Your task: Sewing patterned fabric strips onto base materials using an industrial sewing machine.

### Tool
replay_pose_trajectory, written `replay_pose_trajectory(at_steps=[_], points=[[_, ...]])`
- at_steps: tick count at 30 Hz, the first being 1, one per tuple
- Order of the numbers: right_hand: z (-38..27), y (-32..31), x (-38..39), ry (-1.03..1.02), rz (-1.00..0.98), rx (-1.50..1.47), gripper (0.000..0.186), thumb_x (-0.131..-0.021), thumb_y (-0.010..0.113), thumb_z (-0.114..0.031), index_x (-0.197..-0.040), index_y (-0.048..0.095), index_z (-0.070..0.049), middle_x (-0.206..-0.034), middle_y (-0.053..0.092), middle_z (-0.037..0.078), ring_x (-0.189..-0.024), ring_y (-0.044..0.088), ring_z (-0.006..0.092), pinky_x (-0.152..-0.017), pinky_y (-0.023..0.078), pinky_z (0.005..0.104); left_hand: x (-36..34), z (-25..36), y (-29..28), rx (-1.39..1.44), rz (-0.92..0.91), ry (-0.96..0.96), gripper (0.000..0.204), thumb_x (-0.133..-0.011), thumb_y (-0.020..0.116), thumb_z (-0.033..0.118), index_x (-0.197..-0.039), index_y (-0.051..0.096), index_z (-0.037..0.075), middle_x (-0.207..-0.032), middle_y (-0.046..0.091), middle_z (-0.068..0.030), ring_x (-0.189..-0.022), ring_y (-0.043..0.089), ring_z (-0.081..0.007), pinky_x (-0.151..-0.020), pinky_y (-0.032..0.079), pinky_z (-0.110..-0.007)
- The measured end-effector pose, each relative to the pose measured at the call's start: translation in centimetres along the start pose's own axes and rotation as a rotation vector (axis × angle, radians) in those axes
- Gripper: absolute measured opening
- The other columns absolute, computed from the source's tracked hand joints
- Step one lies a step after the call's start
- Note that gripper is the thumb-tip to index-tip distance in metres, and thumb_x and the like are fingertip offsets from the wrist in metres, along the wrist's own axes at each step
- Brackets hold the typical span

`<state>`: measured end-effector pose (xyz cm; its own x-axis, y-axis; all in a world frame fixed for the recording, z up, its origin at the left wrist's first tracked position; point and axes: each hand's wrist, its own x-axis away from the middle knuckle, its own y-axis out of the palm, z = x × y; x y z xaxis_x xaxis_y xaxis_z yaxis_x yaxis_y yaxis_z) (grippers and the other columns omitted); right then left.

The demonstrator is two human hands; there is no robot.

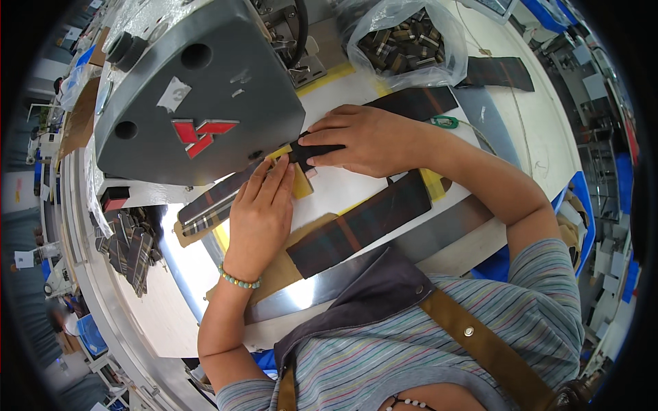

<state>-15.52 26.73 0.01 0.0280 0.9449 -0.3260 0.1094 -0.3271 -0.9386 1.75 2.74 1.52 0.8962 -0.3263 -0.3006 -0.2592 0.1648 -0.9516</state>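
Observation:
My left hand (264, 211), with a beaded bracelet at the wrist, has its fingers stretched out onto a yellow guide (301, 183) and the end of a plaid strip (205, 209) under the grey machine head (178, 89). My right hand (363, 140) lies with fingers slightly spread on a small black piece (298, 152), just right of the left fingertips; part of the piece is hidden. Another dark plaid strip (360, 222) lies below the hands on a brown backing. A further strip (418, 99) lies behind my right hand, near a green clip (444, 122).
A plastic bag (408, 48) of small plaid pieces sits at the back, beside a dark strip (493, 72). A pile of plaid strips (130, 250) lies at the left. A blue bin (572, 205) stands at the table's right edge.

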Motion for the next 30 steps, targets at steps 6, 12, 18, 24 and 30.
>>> replay_pose_trajectory(at_steps=[6,12,18,24,30], points=[[0.2,-0.2,-0.2,0.005,0.008,0.01,0.033,-0.101,0.068,-0.022,-0.132,0.077,-0.017,-0.15,0.067,0.008,-0.138,0.062,0.0281,-0.117,0.049,0.0438,-0.2,-0.2,-0.6,-0.089,-0.041,0.029,0.046,-0.092,0.065,-0.001,-0.138,0.069,-0.003,-0.147,0.067,-0.0158,-0.133,0.065,-0.0349,-0.107,0.056,-0.045],[0.5,-0.3,-0.5,0.003,0.002,0.029,0.031,-0.102,0.067,-0.02,-0.131,0.077,-0.015,-0.149,0.067,0.01,-0.138,0.062,0.0298,-0.116,0.051,0.045,-0.1,-1.2,-0.4,-0.074,-0.025,0.038,0.046,-0.093,0.063,0.0,-0.139,0.069,-0.004,-0.147,0.066,-0.0168,-0.131,0.065,-0.0359,-0.106,0.056,-0.045],[1.3,0.2,-1.0,-0.003,0.03,0.042,0.03,-0.104,0.065,-0.021,-0.131,0.076,-0.012,-0.147,0.067,0.012,-0.136,0.063,0.0315,-0.114,0.051,0.0462,-0.6,-1.9,0.0,-0.066,-0.025,-0.002,0.048,-0.092,0.061,-0.004,-0.139,0.069,-0.002,-0.141,0.069,-0.0163,-0.125,0.067,-0.0356,-0.104,0.056,-0.045],[2.1,0.0,-1.4,-0.005,0.044,0.054,0.03,-0.106,0.063,-0.025,-0.128,0.078,-0.012,-0.149,0.067,0.013,-0.134,0.064,0.0318,-0.112,0.052,0.0468,-1.1,-2.9,0.3,-0.037,-0.054,-0.049,0.05,-0.093,0.059,-0.006,-0.14,0.071,0.003,-0.135,0.073,-0.0177,-0.117,0.068,-0.0382,-0.103,0.054,-0.045],[2.4,0.9,-0.5,0.034,0.299,0.094,0.024,-0.098,0.069,-0.018,-0.117,0.078,-0.007,-0.137,0.071,0.01,-0.125,0.066,0.0299,-0.108,0.053,0.0459,-1.0,-4.8,0.5,0.288,-0.105,-0.266,0.035,-0.104,0.06,-0.001,-0.137,0.07,-0.001,-0.126,0.074,-0.0205,-0.102,0.074,-0.0302,-0.089,0.059,-0.045]])
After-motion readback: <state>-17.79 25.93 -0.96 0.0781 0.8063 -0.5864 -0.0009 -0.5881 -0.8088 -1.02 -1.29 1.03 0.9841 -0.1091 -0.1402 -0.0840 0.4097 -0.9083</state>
